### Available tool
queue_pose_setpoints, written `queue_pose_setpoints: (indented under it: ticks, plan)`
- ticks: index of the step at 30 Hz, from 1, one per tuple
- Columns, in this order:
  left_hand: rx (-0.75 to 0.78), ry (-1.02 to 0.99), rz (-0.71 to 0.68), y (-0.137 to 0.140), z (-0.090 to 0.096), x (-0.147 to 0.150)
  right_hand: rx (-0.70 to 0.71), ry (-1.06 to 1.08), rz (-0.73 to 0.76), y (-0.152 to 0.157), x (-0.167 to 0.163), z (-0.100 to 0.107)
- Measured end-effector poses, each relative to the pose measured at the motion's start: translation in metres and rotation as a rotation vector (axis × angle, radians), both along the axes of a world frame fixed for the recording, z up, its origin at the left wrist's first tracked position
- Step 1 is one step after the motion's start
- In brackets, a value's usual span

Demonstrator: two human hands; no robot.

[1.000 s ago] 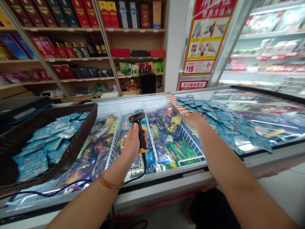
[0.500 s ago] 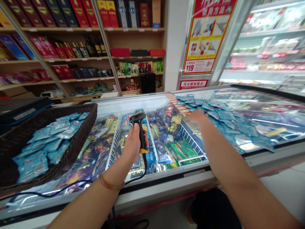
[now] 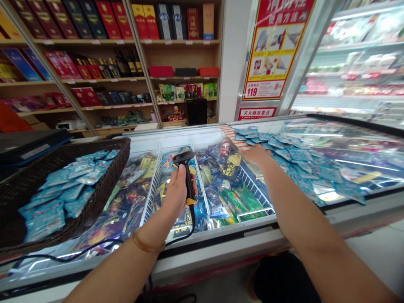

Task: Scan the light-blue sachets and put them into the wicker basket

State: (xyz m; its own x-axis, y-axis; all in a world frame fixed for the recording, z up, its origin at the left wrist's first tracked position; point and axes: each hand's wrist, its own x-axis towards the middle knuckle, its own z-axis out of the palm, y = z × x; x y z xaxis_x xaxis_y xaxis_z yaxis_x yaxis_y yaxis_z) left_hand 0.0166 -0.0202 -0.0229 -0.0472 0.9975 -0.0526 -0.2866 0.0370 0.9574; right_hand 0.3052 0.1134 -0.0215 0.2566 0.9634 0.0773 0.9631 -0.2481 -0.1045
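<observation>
A black and yellow barcode scanner stands upright in my left hand, whose fingers wrap round its handle. Its cable hangs down over the freezer's front edge. My right hand is over the freezer glass, at the left border of a spread pile of blue packets. The back of that hand faces me and its fingers are blurred and partly hidden, so I cannot see whether they touch or hold anything. More blue packets lie in a dark wicker basket on the left.
The chest freezer holds bagged frozen goods between white wire dividers. A black cable runs along its front. Shelves of boxes and bottles stand behind, with a red and yellow poster and a lit display fridge at right.
My right hand has shifted slightly left beside the packets. The scanner stays in my left hand, nearly still. An orange patch now shows at the far left edge.
</observation>
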Motion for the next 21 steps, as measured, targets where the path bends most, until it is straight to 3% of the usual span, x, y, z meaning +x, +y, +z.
queue_pose_setpoints:
  ticks: [2,6,10,15,21]
  plan:
    - [0.014,0.007,-0.011,-0.001,0.000,0.001,-0.082,-0.014,0.024,-0.008,-0.022,0.007]
    - [-0.014,0.038,-0.031,-0.001,-0.001,0.002,-0.225,-0.087,0.272,-0.030,-0.068,0.017]
    - [-0.007,0.027,-0.009,0.000,-0.002,0.001,-0.225,-0.049,0.408,-0.038,-0.076,0.025]
    - [-0.001,0.033,-0.027,-0.001,-0.002,0.002,0.098,0.075,0.220,-0.014,-0.047,0.007]
    - [0.021,0.046,-0.094,-0.004,-0.003,0.008,0.052,0.142,0.148,0.013,-0.041,-0.034]
